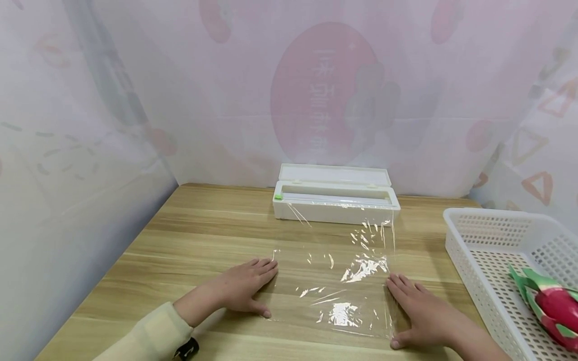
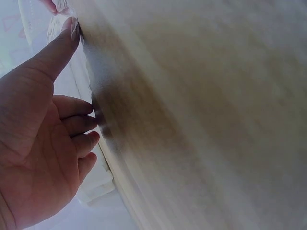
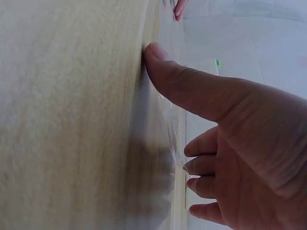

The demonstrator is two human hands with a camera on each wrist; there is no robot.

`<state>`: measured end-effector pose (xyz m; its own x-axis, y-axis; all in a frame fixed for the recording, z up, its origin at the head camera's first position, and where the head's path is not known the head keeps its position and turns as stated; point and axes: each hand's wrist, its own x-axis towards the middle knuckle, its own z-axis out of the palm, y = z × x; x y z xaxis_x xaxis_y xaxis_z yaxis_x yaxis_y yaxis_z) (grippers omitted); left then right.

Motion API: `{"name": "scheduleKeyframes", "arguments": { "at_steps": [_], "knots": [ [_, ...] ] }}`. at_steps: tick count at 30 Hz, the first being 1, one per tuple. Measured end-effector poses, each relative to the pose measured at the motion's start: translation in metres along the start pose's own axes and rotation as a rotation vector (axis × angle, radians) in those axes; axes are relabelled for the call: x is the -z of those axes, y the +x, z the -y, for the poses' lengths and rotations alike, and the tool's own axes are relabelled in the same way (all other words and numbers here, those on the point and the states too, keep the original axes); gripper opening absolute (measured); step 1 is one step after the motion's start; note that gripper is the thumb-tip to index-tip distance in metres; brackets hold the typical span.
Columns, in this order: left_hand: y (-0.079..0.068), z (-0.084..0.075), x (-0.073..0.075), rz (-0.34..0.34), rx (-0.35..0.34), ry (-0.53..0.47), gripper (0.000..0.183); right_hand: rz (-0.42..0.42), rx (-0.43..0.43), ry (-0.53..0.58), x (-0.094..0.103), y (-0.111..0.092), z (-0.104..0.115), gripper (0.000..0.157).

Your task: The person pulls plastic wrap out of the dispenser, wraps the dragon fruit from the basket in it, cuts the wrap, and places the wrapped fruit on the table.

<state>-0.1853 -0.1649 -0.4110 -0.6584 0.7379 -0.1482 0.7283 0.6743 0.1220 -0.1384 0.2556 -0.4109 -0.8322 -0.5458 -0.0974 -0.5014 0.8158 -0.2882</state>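
A sheet of clear plastic wrap (image 1: 325, 291) lies over the wood-grain table, wrinkled and shiny toward its right side. It runs back to the front edge of a white cling film dispenser box (image 1: 336, 212), whose lid (image 1: 334, 174) stands raised. My left hand (image 1: 241, 286) rests at the sheet's left edge, its fingertips and thumb touching the film. At the right edge, my right hand (image 1: 424, 313) touches the film the same way. Both wrist views show the fingers extended, with the left thumb (image 2: 62, 48) and right thumb (image 3: 177, 81) down at the tabletop.
A white perforated basket (image 1: 469, 273) stands at the right, holding a red dragon fruit (image 1: 557, 306) with green scales. A small green piece (image 1: 278, 197) sits at the dispenser's left end. Printed cloth (image 1: 217, 100) hangs behind and along both sides of the table (image 1: 180, 235).
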Motion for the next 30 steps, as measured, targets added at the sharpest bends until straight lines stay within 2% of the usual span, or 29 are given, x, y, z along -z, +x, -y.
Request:
{"name": "scheduleKeyframes", "arguments": {
  "at_steps": [16,30],
  "knots": [
    [-0.001,0.0,-0.002,-0.012,-0.009,0.0,0.094,-0.085,0.028,-0.034,0.004,-0.008,0.003,0.123],
    [-0.003,0.002,-0.008,0.013,0.002,0.066,0.095,-0.087,0.032,-0.047,0.007,-0.016,0.003,0.12]
  ]
}}
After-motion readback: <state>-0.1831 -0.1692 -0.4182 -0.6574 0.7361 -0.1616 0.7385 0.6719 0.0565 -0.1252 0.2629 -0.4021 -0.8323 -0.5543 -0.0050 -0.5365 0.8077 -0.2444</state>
